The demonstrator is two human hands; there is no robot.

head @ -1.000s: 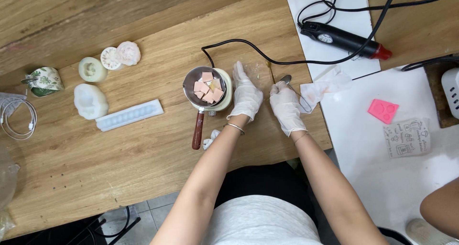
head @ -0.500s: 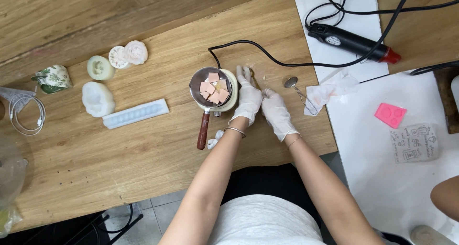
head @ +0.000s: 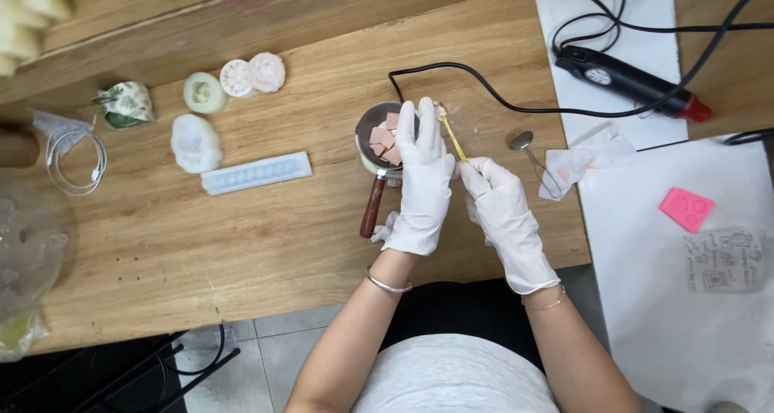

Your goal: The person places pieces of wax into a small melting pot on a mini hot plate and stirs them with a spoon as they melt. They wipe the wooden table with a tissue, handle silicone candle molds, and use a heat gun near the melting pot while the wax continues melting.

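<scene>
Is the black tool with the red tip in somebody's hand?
No, the black tool with the red tip lies alone on the white sheet, far from both gloved hands.

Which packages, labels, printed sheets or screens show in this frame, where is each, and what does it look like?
Clear printed stamp sheet: far right on the white paper sheet, roughly square, transparent with dark printed drawings.
Round pale label: on the black heat tool with a red tip, top right, on white paper.
Green and white leaf-printed packet: upper left of the wooden table, crumpled.
No screens in view.
</scene>
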